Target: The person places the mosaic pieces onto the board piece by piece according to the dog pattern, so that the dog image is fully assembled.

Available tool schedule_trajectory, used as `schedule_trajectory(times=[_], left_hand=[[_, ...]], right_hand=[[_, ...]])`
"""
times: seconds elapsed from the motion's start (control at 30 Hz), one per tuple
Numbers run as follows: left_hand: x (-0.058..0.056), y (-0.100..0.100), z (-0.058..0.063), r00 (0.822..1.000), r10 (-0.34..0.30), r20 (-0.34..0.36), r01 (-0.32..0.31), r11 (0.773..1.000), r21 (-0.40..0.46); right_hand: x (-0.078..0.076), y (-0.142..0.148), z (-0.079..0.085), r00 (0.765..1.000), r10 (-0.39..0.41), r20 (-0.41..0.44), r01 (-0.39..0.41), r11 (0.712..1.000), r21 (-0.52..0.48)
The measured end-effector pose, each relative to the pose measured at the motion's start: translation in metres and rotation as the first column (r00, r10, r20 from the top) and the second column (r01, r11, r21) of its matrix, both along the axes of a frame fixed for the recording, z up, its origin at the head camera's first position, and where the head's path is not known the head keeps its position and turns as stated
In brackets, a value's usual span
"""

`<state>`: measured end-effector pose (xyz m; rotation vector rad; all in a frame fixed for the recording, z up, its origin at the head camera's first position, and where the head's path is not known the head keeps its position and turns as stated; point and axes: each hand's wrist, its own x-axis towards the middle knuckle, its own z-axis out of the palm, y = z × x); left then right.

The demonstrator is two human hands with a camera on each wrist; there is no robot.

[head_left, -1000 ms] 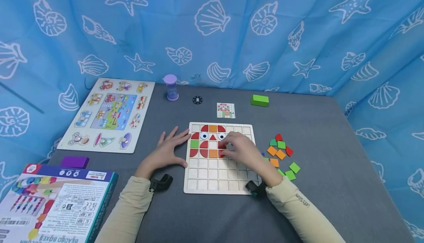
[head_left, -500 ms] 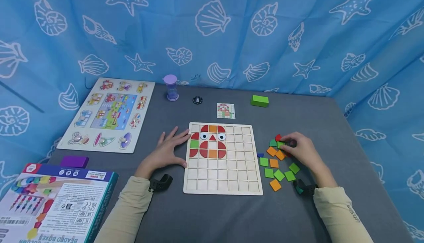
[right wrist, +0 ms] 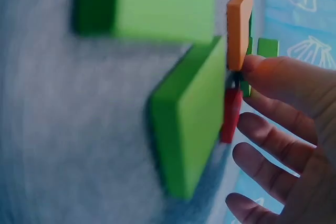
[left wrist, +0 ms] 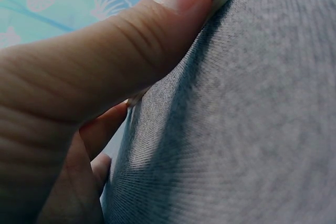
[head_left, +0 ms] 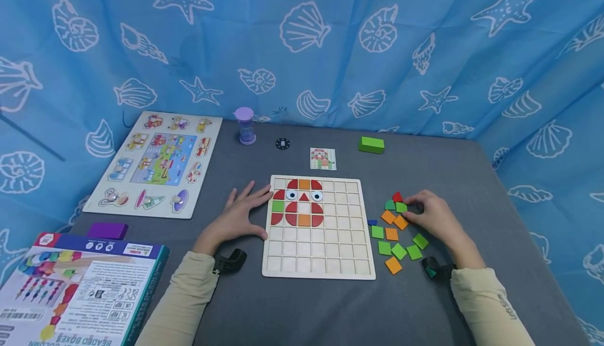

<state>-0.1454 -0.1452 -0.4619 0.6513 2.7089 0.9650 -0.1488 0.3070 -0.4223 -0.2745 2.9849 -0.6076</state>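
Observation:
My left hand [head_left: 237, 217] rests at the left edge of a wooden grid board [head_left: 302, 251], fingers spread and straight. In the left wrist view the thumb [left wrist: 136, 40] touches the board's side. On the board's upper left, red, orange, green and eye-marked tiles lie in the cells. My right hand [head_left: 436, 215] is low over the loose tiles at the right, thumb and index finger apart beside a green tile [head_left: 401, 207]. A red tile [right wrist: 231, 114] lies near its fingertips in the right wrist view; in the head view the hand hides it. Nothing shows clearly gripped.
Several green and orange tiles [head_left: 394, 266] lie right of the board. A picture card [head_left: 323, 159], a black disc [head_left: 282, 143], a purple sand timer [head_left: 246, 126] and a green block [head_left: 371, 144] stand behind. At left are a knob puzzle [head_left: 115, 178], purple block [head_left: 107, 230] and box [head_left: 113, 293].
My right hand has moved from the board's red tiles rightward to the loose pile, leaving a red tile in its cell. Lately it shifts slightly right there. My left hand stays put.

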Motion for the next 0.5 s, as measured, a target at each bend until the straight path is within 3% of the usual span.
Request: schedule_trajectory(times=[0.23,0.37,0.5], left_hand=[[0.000,0.000,0.002,1.000,-0.003,0.003,0.003,1.000,-0.001],[0.000,0.000,0.002,1.000,-0.004,0.004,0.004,1.000,-0.002],[0.001,0.000,0.001,1.000,-0.002,-0.008,0.002,1.000,0.008]], right_hand=[[0.009,-0.037,0.009,0.998,0.044,-0.053,-0.045,0.999,-0.015],[0.017,-0.079,0.013,0.985,0.147,-0.089,-0.152,0.988,-0.040],[0.025,-0.124,0.011,0.958,0.255,-0.132,-0.261,0.965,-0.026]])
